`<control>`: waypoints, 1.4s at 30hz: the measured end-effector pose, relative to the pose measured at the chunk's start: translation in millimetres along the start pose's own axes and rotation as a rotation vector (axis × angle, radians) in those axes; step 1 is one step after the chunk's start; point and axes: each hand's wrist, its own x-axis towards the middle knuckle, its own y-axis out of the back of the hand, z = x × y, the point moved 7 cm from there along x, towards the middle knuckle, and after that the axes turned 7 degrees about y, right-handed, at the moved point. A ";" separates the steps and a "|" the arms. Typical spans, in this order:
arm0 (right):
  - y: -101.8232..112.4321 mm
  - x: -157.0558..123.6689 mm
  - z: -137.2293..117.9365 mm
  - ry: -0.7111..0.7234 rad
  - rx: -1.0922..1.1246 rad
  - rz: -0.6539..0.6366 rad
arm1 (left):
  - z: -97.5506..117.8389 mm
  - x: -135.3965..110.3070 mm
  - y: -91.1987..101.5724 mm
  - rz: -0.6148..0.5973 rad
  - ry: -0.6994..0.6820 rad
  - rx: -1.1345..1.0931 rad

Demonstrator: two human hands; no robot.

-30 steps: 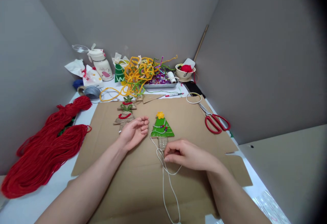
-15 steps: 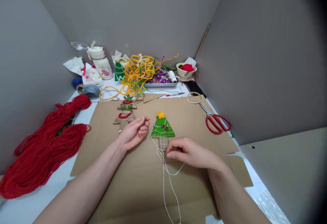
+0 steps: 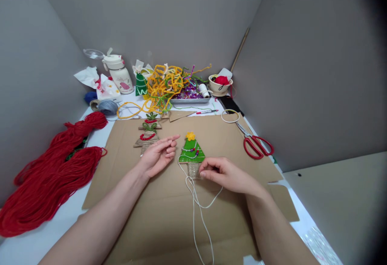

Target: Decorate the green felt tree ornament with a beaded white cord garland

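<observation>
A green tree ornament (image 3: 191,155) with a twine-wrapped trunk lies flat on the cardboard, topped by a yellow yarn star (image 3: 190,136). Thin strands with red and purple beads (image 3: 193,150) cross its front. White cord (image 3: 195,200) trails from the tree's lower left edge in loops towards me. My right hand (image 3: 225,174) is closed beside the trunk, fingers curled in a pinch; the cord runs up under it and shifts with it. My left hand (image 3: 160,154) hovers left of the tree, index finger stretched out, the others loosely curled, nothing visible in it.
Two twine-wrapped trees (image 3: 148,136) lie behind my left hand. Red-handled scissors (image 3: 256,146) and a hoop (image 3: 230,116) are at right. Red yarn (image 3: 54,176) covers the left side. At the back are orange yarn (image 3: 166,83), a bead tray (image 3: 190,100), a bottle (image 3: 121,75) and a bowl (image 3: 219,87).
My right hand has moved slightly up and right, and the cord's end has shifted with it. My left index finger has straightened out towards the tree. The tree has not moved.
</observation>
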 end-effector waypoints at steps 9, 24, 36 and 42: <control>3.9 2.3 2.9 -0.004 0.078 0.043 | -0.8 3.3 6.1 0.048 -0.014 -0.023; 27.0 6.2 15.5 0.044 0.227 0.379 | -4.0 2.3 7.2 0.056 0.025 -0.005; 37.8 1.7 10.3 0.086 0.261 0.596 | -4.8 1.5 6.2 0.036 0.032 -0.013; 29.0 3.2 -10.8 0.187 0.085 0.607 | -17.0 0.0 -1.5 0.012 0.081 0.035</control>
